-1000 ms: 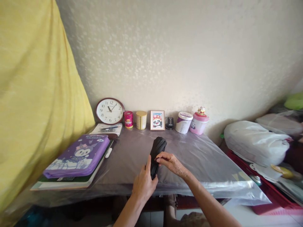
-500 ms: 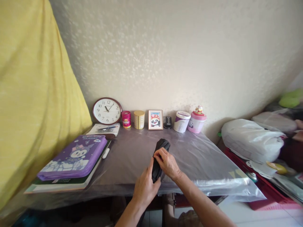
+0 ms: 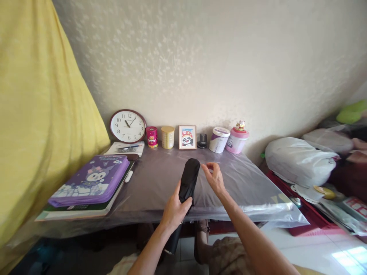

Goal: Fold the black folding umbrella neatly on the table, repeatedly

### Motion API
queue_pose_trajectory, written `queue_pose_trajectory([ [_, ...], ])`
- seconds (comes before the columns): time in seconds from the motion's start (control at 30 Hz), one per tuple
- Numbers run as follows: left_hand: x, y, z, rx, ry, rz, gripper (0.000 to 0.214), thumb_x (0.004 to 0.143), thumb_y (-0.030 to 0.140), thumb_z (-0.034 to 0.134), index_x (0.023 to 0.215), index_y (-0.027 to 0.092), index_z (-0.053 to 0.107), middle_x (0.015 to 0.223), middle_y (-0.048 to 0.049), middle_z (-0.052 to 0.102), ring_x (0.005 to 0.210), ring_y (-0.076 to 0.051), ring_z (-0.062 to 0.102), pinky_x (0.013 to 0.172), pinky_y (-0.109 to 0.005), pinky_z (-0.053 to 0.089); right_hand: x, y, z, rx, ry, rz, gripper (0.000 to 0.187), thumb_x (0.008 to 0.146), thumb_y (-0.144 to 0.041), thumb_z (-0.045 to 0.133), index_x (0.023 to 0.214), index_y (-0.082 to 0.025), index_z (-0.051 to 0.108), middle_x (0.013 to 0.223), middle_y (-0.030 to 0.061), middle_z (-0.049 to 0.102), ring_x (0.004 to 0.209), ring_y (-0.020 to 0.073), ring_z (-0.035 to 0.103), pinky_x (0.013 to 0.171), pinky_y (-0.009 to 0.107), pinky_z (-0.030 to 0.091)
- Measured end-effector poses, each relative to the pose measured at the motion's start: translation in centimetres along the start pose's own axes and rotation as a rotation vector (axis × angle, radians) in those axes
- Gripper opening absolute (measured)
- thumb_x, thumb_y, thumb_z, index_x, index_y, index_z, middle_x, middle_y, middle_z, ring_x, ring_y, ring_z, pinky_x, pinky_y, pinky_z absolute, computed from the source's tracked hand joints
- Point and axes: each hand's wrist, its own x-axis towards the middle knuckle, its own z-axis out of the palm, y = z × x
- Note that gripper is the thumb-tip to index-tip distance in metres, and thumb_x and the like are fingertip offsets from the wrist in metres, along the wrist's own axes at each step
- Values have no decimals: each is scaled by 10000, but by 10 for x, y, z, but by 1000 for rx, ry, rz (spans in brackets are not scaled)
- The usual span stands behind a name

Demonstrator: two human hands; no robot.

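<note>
A black folded umbrella stands tilted over the front part of the table, its top end leaning away from me. My left hand is wrapped around its lower part, and a dark handle-like end shows below that hand, past the table edge. Just to the right of the umbrella's upper end is my right hand, apart from the fabric, with thumb and fingers slightly spread and nothing seen in them.
A table under a clear plastic cover bears a purple case on books at left. Along the wall stand a clock, several canisters and a picture frame. White bags fill the right side.
My right hand has let go of the umbrella's fabric and moved to its right. The umbrella has risen a little in my left hand, and its lower end now shows.
</note>
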Motion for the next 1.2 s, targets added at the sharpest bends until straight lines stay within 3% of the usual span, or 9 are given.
queue_pose_trajectory([
  [0.1,0,1,1,23,30,20,697,757,281,547,1391,193,271,1217,-63,582,1063,-196,569,899,-305,432,-8,-1,3,339,-378,412,471,740,-548,574,1032,-179,551,999,115,614,886,229,601,699,374,513],
  [0.17,0,1,2,79,22,63,712,749,289,564,1392,200,272,1255,-72,555,1111,-210,542,929,-312,413,-15,-3,10,537,-571,564,466,756,-567,551,1020,-184,561,948,97,638,818,206,619,649,344,521],
  [0.27,0,-2,2,121,-31,98,737,761,316,557,1409,212,222,1286,-78,527,1139,-217,522,942,-321,404,-21,-2,23,616,-511,677,429,733,-531,604,975,-177,581,889,76,654,730,176,615,588,296,512],
  [0.47,-1,-11,-6,265,-165,-64,819,802,492,494,1435,182,76,1172,-137,594,982,-253,613,799,-340,466,-21,13,38,577,-342,789,388,683,-467,678,923,-175,590,852,57,653,657,153,599,550,280,504],
  [0.63,1,-20,-6,526,-152,3,755,828,452,472,1429,165,114,1188,-154,575,1075,-257,562,846,-320,427,-16,24,34,527,-459,797,354,738,-479,616,885,-158,589,783,59,647,670,158,604,624,302,511],
  [0.73,4,-24,-7,579,-129,-19,689,839,430,460,1418,195,170,1151,-155,581,1047,-268,573,841,-341,425,-9,29,28,297,-522,679,323,780,-464,562,834,-147,599,727,62,636,695,171,607,695,320,496],
  [0.87,4,-25,-9,653,-101,-43,660,834,445,466,1406,235,214,1074,-148,576,966,-282,600,797,-363,437,-1,27,22,-152,-384,207,198,763,-299,579,902,-170,636,877,63,659,832,180,595,836,334,444],
  [1.03,-1,-20,-9,728,-74,-56,649,846,468,426,1409,235,203,1055,-146,533,859,-274,622,722,-352,450,-11,13,31,-110,-495,-229,348,766,-135,462,1071,-220,607,1064,38,636,853,140,592,838,305,456],
  [1.2,-8,-12,-13,775,-86,-24,788,840,443,459,1431,228,-16,1049,-125,514,791,-234,630,661,-289,446,-22,0,41,-194,-615,-483,467,717,-17,408,1096,-203,607,1108,51,624,1008,164,545,927,334,404],
])
